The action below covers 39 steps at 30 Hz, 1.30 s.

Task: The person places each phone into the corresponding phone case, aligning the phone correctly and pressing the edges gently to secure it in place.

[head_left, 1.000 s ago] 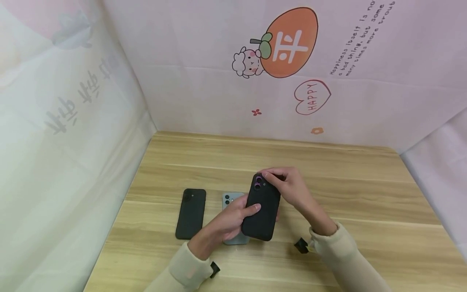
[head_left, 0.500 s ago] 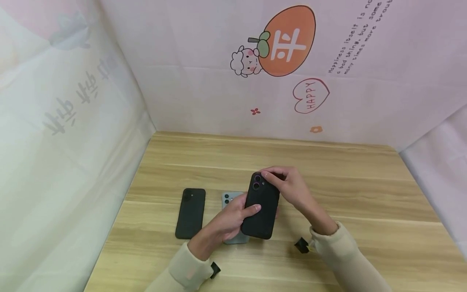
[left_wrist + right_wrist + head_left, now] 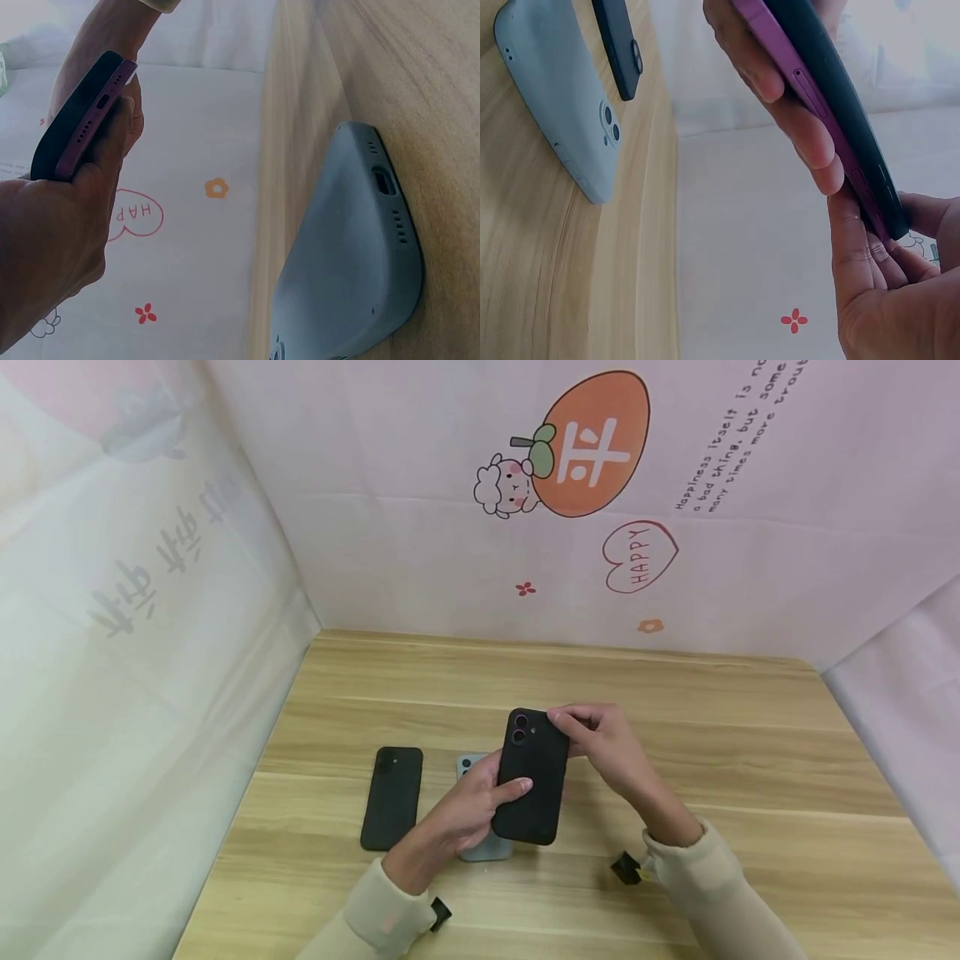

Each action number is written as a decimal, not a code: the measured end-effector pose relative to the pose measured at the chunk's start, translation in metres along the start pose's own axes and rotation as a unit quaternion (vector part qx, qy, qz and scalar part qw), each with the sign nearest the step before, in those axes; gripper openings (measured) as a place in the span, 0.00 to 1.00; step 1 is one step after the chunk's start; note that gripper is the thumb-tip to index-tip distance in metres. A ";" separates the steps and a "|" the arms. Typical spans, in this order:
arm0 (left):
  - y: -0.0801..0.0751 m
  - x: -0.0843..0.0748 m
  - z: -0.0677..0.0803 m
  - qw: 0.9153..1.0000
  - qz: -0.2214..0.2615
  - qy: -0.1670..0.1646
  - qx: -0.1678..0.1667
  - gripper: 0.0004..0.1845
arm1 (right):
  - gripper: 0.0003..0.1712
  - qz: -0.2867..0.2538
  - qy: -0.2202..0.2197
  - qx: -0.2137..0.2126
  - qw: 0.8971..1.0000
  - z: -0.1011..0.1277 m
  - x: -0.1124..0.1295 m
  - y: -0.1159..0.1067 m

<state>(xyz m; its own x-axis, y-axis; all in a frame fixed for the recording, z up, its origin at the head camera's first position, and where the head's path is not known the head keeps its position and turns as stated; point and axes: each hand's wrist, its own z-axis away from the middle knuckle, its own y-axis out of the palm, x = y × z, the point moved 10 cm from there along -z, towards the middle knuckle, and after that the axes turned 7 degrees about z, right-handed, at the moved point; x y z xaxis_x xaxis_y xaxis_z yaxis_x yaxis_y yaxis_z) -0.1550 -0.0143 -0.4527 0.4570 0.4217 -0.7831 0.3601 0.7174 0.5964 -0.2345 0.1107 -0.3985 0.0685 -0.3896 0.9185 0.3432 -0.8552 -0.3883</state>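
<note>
A purple-edged phone (image 3: 778,52) is in the air, with a black phone case (image 3: 536,760) over its back and the two lenses showing through the cutout. My left hand (image 3: 468,806) holds it from the lower left, thumb on the case's back and fingers behind the phone. At the upper right corner my right hand (image 3: 611,747) pinches case and phone together. The purple side stays exposed along the case in the right wrist view, and the bottom edge with its port shows in the left wrist view. The phone's front is hidden in the head view.
Beneath the left hand a light blue-grey phone (image 3: 337,240) lies back up on the wooden table (image 3: 675,710). Left of it lies a black phone (image 3: 392,802), also back up. Printed white cloth (image 3: 420,552) hangs behind the table and at its sides.
Held by the left hand, the phone and case have turned a little more upright and shifted slightly left. The right hand's pinch has moved from the top edge to the upper right corner.
</note>
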 end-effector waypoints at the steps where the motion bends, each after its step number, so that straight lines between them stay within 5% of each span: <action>1: 0.000 0.000 0.000 1.000 0.000 0.000 0.000 0.24 | 0.19 -0.003 0.001 0.000 1.000 0.000 0.000 0.000; 18: 0.006 -0.002 0.003 0.999 -0.001 0.021 0.030 0.31 | 0.17 -0.024 -0.028 0.003 0.999 0.004 0.005 0.002; 25: 0.011 -0.003 0.004 0.997 0.018 0.028 0.067 0.33 | 0.15 -0.030 -0.014 0.007 0.999 0.004 0.001 0.004; 39: 0.014 -0.003 0.006 0.996 0.022 0.024 0.089 0.35 | 0.15 -0.028 -0.014 0.030 0.999 0.003 0.002 0.005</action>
<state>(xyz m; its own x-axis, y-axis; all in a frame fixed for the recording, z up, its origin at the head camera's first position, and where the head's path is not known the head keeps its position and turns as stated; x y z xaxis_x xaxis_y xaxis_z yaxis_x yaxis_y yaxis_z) -0.1462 -0.0091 -0.4412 0.4388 0.4797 -0.7598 0.4799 0.5898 0.6495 -0.2295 0.1068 -0.3983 0.0739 -0.3306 0.9409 0.4026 -0.8533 -0.3314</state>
